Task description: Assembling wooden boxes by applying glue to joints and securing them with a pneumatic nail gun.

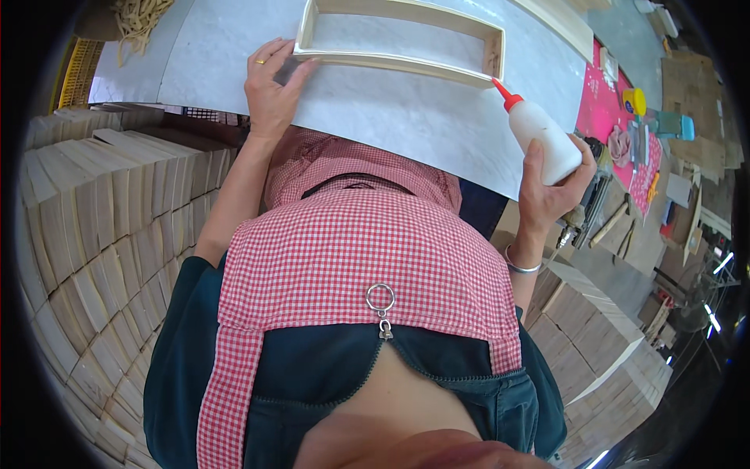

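Note:
A long, shallow rectangular wooden frame (391, 61) lies on the pale marbled tabletop (375, 105). At its near left corner is my left hand (273, 82), thumb and fingers apart around the end of the frame, seemingly steadying it. My right hand (551, 176) is wrapped round a white squeeze bottle (544, 141) with a red pointed nozzle (508, 95). The bottle is tilted, and its tip meets or nearly meets the frame's near right corner. Whether glue is coming out is too small to tell.
Stacks of wooden pieces (94, 203) rise at my left, with more stacked boards (586, 328) at my right. A bundle of tan bands (139, 23) lies at the far left. Beyond the table's right side are a pink cloth (598, 98), a yellow tub (633, 102) and assorted tools.

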Tool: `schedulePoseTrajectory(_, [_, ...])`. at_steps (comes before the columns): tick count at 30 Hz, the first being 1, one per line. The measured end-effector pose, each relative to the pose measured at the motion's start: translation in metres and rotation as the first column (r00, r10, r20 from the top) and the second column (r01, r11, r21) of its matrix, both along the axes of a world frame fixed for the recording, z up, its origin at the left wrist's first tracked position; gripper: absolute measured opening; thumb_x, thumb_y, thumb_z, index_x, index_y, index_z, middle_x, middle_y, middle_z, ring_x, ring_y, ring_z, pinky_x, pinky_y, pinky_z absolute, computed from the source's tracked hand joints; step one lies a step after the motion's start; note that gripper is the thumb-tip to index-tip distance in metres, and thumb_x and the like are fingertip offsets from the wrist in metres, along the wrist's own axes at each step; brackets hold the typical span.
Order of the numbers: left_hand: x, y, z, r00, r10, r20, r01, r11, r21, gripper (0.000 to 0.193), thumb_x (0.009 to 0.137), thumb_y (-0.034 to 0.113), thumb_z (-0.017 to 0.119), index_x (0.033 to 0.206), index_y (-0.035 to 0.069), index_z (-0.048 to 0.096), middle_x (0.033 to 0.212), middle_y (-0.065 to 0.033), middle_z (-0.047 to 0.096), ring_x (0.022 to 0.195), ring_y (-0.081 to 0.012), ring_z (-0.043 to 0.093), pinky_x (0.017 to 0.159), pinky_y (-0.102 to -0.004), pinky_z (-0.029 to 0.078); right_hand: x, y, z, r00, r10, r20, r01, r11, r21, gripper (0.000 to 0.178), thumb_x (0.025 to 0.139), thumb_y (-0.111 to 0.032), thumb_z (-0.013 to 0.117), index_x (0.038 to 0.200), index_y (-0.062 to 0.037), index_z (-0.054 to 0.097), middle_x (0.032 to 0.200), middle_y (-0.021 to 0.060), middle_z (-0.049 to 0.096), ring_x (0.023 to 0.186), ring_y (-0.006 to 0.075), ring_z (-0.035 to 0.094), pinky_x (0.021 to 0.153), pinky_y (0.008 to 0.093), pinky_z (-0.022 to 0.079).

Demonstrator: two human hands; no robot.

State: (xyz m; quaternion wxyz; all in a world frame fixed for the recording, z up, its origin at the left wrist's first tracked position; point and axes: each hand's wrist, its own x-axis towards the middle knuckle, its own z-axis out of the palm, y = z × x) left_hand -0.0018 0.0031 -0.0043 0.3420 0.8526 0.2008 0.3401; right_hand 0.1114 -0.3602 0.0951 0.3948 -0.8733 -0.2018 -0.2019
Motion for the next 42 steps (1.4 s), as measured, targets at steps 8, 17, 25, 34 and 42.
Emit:
schedulePoseTrajectory(8, [0.009,0.025,0.021,0.958,-0.162,-0.235,0.147,0.986,-0.080,0.078,0.078,0.022,0.084,0.147,0.004,0.051,0.142,-0.0135,0.056,0.132,-0.0293,0.050,0.111,-0.0387,0.042,0.028,-0.015,0.002,0.985,-0.162,-0.051,0.169,0.965,0.200,0.051,0.082,-0.015,0.080,0.122,-0.0011,0.052,0.110,0.0151,0.061,0.092,0.0260,0.062,0.082,0.0358,0.053])
schedulePoseTrajectory(17, [0.041,0.062,0.053,0.777,-0.560,-0.288,0.451,0.814,-0.364,0.092,0.074,0.014,0.082,0.155,0.002,0.039,0.155,-0.0173,0.046,0.142,-0.0314,0.044,0.119,-0.0390,0.033,0.207,-0.084,-0.051,0.829,-0.558,-0.043,0.556,0.813,0.172,0.047,0.080,-0.028,0.081,0.103,-0.0008,0.051,0.098,0.0127,0.057,0.084,0.0236,0.058,0.081,0.0330,0.052])
schedulePoseTrajectory(25, [0.047,0.039,0.073,0.938,-0.347,-0.004,0.095,0.267,-0.959,0.075,0.089,0.036,0.073,0.145,-0.007,0.045,0.136,-0.0229,0.056,0.116,-0.0317,0.061,0.102,-0.0387,0.049,0.323,-0.128,-0.070,0.754,-0.651,-0.088,0.514,0.668,-0.538,0.072,0.083,-0.063,0.068,0.110,0.0037,0.065,0.110,0.0237,0.069,0.100,0.0414,0.069,0.085,0.0467,0.057])
schedulePoseTrajectory(34, [0.050,-0.006,0.105,0.945,-0.258,0.202,0.074,-0.433,-0.898,0.123,0.080,0.080,0.064,0.147,-0.016,0.026,0.137,-0.0325,0.043,0.122,-0.0456,0.055,0.108,-0.0524,0.047,0.215,-0.024,-0.059,0.984,-0.178,-0.009,0.178,0.984,-0.010,0.036,0.092,-0.025,0.073,0.116,0.0012,0.066,0.104,0.0140,0.072,0.095,0.0251,0.069,0.089,0.0348,0.053])
schedulePoseTrajectory(42, [0.047,-0.015,0.094,0.950,-0.230,0.213,0.073,-0.499,-0.864,0.116,0.079,0.085,0.061,0.140,-0.011,0.039,0.127,-0.0263,0.052,0.117,-0.0410,0.059,0.100,-0.0513,0.054,0.131,0.003,-0.066,0.966,-0.131,-0.222,0.159,0.981,0.111,0.029,0.095,-0.020,0.069,0.116,-0.0014,0.065,0.100,0.0105,0.072,0.091,0.0236,0.067,0.086,0.0345,0.052])
